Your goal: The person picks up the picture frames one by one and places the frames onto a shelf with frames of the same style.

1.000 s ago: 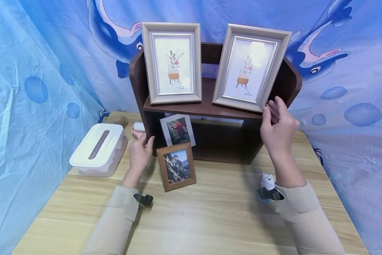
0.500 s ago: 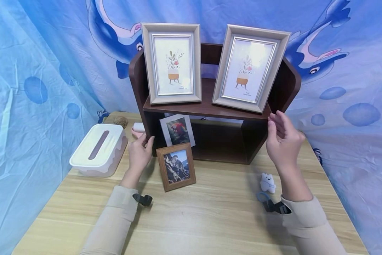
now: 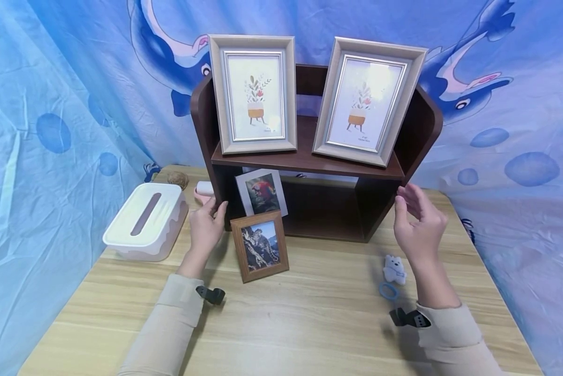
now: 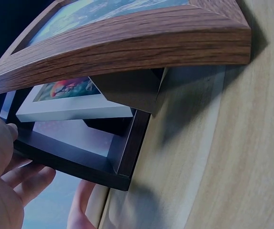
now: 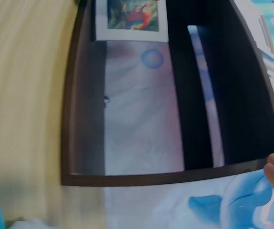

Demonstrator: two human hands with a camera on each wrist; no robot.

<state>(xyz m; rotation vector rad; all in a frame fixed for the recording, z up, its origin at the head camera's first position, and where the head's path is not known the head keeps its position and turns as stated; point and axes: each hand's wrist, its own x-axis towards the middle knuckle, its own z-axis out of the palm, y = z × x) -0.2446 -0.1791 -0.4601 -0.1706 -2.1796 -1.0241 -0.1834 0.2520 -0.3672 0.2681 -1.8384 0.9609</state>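
A dark brown two-tier shelf stands on the wooden table. My left hand holds its left side panel low down; in the left wrist view the thumb lies at the panel's edge and the fingers along its outer face. My right hand is at the right panel, fingers loosely bent, fingertips at its edge in the right wrist view. Two silver-beige picture frames with plant pictures stand on the upper board, the right one angled. A white parrot picture frame leans in the lower tier, behind a brown wooden snow-leopard picture frame.
At left are a white lidded tissue box, a twine ball and a pink-and-white item. A white bear figure with a blue ring lies front right. A blue dolphin-print curtain surrounds the table.
My right hand has moved down from the lower corner of the right plant frame to the shelf's right panel. The left hand and the picture frames stay in place.
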